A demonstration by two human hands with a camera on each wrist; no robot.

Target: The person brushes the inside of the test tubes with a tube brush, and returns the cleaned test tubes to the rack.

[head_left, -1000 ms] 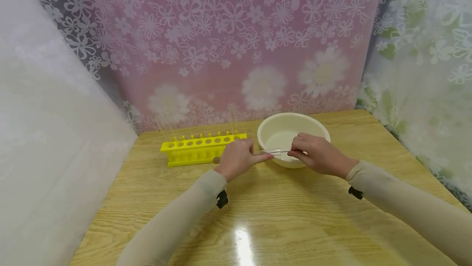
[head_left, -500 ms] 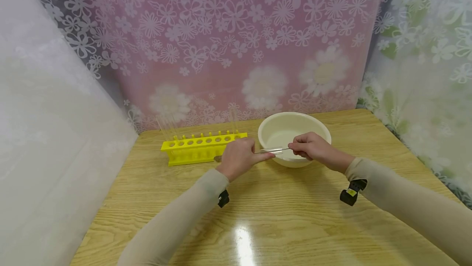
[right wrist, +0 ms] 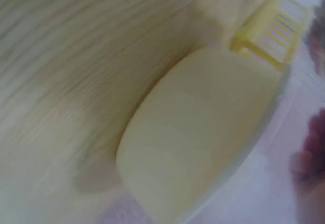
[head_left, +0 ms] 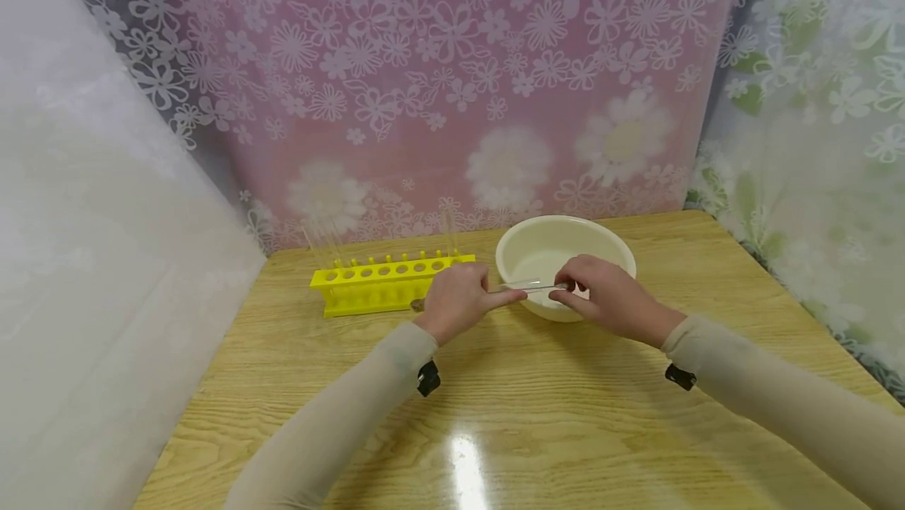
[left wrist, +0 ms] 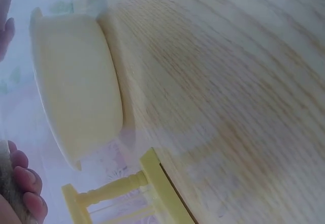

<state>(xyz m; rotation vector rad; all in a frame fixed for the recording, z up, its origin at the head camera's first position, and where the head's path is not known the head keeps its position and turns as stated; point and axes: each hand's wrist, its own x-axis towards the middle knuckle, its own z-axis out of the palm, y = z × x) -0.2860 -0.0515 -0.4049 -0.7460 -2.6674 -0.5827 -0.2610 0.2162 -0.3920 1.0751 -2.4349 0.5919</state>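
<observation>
My left hand (head_left: pixel 458 302) grips a clear glass test tube (head_left: pixel 526 284) held nearly level, its open end towards the right. In the left wrist view, the curled fingers (left wrist: pixel 30 181) wrap round the tube, and brownish bristles of a test tube brush (left wrist: pixel 12 188) show inside it. Thumb and fingers of my right hand (head_left: pixel 611 298) pinch the brush's thin wire handle at the tube's mouth. Both hands are above the table, the right one over the front of a cream basin (head_left: pixel 516 239). In the right wrist view, my right hand (right wrist: pixel 310 158) is blurred and partly cut off.
A yellow test tube rack (head_left: pixel 375 274) stands left of the basin, with several clear tubes upright at its left end and right end. The wooden table (head_left: pixel 566 416) meets floral curtains behind and at the sides.
My right hand twisted at the wrist half a second ago and has now turned back, still pinching the brush wire. The left hand and tube have stayed nearly still.
</observation>
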